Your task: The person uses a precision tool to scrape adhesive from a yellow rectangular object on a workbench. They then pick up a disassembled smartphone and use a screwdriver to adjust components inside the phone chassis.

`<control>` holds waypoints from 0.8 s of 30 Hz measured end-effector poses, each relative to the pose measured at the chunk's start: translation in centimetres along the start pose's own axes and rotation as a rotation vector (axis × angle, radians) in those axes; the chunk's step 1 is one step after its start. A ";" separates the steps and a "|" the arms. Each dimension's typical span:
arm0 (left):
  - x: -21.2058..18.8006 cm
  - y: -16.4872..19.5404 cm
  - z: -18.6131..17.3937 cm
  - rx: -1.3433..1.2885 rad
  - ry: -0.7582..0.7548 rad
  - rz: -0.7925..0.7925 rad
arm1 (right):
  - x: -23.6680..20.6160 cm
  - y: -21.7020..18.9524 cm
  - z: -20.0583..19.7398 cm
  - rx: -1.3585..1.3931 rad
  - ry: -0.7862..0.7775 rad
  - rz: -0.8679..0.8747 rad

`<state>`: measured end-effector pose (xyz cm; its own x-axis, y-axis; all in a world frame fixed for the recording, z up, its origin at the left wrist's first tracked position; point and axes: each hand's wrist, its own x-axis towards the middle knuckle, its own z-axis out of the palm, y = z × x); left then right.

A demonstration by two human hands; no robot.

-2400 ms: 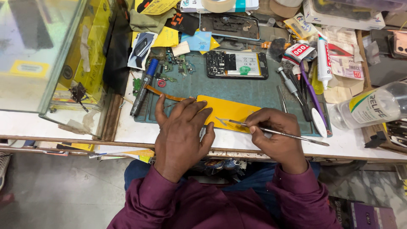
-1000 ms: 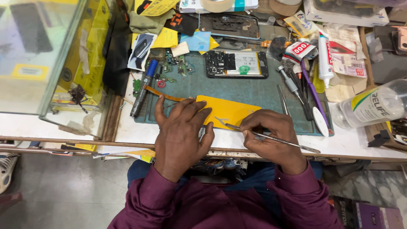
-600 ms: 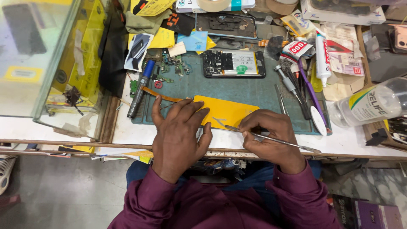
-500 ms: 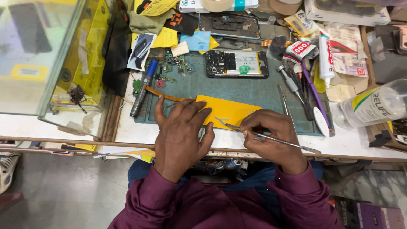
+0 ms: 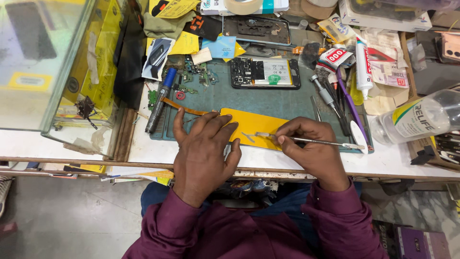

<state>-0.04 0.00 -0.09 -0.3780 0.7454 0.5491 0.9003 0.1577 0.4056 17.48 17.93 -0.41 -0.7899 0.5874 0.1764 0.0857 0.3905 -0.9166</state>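
A flat yellow panel (image 5: 254, 125) lies on the teal work mat (image 5: 268, 100) at the front of the bench. My left hand (image 5: 201, 148) rests palm down on the panel's left part, fingers spread, pinning it. My right hand (image 5: 314, 148) pinches a thin metal tool (image 5: 306, 140), whose tip touches the panel's right area. An orange flex ribbon (image 5: 184, 107) runs out from under my left fingers. An opened phone (image 5: 266, 73) with its insides showing lies at the mat's far edge.
A blue-capped black pen (image 5: 160, 100) lies left on the mat. Screwdrivers and tweezers (image 5: 330, 103) sit to the right, with a glue tube (image 5: 362, 67) and a lying plastic bottle (image 5: 421, 117). A glass case (image 5: 43, 62) stands left. Packets, tape and phone parts crowd the back.
My right hand has shifted slightly left along the panel with the tool. My left hand has stayed in place on the panel.
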 end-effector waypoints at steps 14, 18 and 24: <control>0.0 0.1 0.1 0.008 -0.004 -0.003 | 0.4 -0.5 0.1 -0.061 -0.061 0.089; 0.0 0.1 0.1 0.009 -0.004 -0.003 | 0.5 -0.6 0.0 -0.046 -0.052 0.077; 0.0 0.0 -0.1 0.017 -0.009 0.000 | 0.7 -0.4 -0.1 -0.093 -0.065 0.039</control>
<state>-0.03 -0.04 -0.01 -0.3757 0.7513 0.5425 0.9041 0.1686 0.3926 16.98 18.21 0.12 -0.8222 0.5575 0.1146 0.1711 0.4341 -0.8845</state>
